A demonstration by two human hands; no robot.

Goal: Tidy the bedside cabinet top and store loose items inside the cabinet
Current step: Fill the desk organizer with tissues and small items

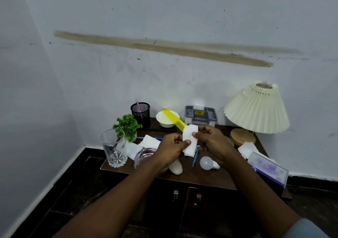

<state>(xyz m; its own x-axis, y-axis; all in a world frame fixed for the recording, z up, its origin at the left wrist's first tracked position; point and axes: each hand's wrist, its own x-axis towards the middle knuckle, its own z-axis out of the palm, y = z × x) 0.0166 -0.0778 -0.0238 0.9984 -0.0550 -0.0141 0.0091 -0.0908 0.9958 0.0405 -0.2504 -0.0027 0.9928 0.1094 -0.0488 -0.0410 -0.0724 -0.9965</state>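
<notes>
Both hands hold a folded white tissue [189, 139] above the middle of the dark wooden cabinet top [197, 175]. My left hand [171, 151] pinches its lower left edge and my right hand [213, 143] grips its right side. More white tissues lie on the top at the left [149, 142] and at the right [247, 149]. A white light bulb [207, 163], a blue pen [195, 160] and a white oval object [176, 168] lie under my hands. The two cabinet doors [186, 197] below are closed.
A tall drinking glass [114, 148] and a glass ashtray [143, 156] stand at the front left. Behind are a small green plant [128, 125], a black mesh pen holder [140, 114], a white bowl with a yellow comb [169, 119], a grey box [200, 116], a pleated lamp [256, 109] and a purple tissue box [268, 168].
</notes>
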